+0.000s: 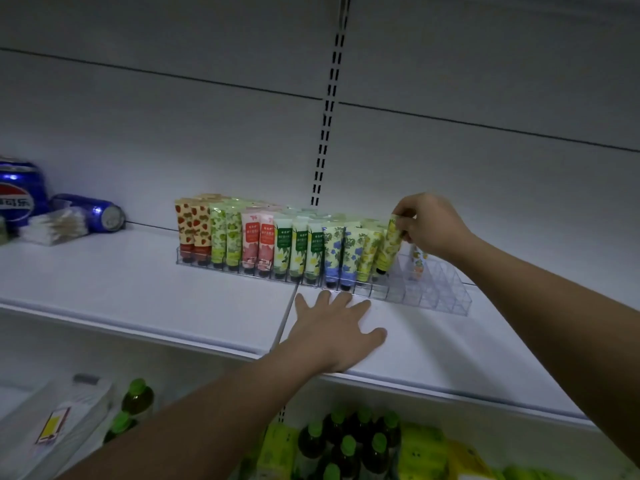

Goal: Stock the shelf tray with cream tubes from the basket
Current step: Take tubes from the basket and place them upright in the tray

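- Shelf (145,292), white and broad, carries a clear plastic tray (446,299) that stands toward its back edge, running from about the middle out to the right.
- Cream tubes (277,244) stand cap-down in the tray's compartments, filling its left and middle parts in rows; from left to right the fronts show strawberry, green leaf, pink, white with green labels, then blue flower prints.
- Right hand (429,225) reaches over the tray's right part and pinches the top end of a yellow-green tube (389,244) between thumb and fingertips; the tube leans left against the filled rows, its dark cap down at the tray's compartments.
- Just right of that tube, one small pale tube (418,259) stands alone in a compartment, partly hidden behind the right hand.
- Compartments at the right end of the tray hold nothing.
- Left hand (337,332) lies palm-down on the shelf with fingers spread, near the front edge, fingertips close to the front wall of the tray; it holds nothing.
- At the left end of the shelf an upright blue can (19,195) stands beside a second blue can (91,213) lying on its side, with a pack of cotton swabs (53,225) in front of them.
- Below the shelf's front edge, green-capped bottles (346,441) stand on a lower level, with a white packet (59,420) to the left.
- The basket is out of view.
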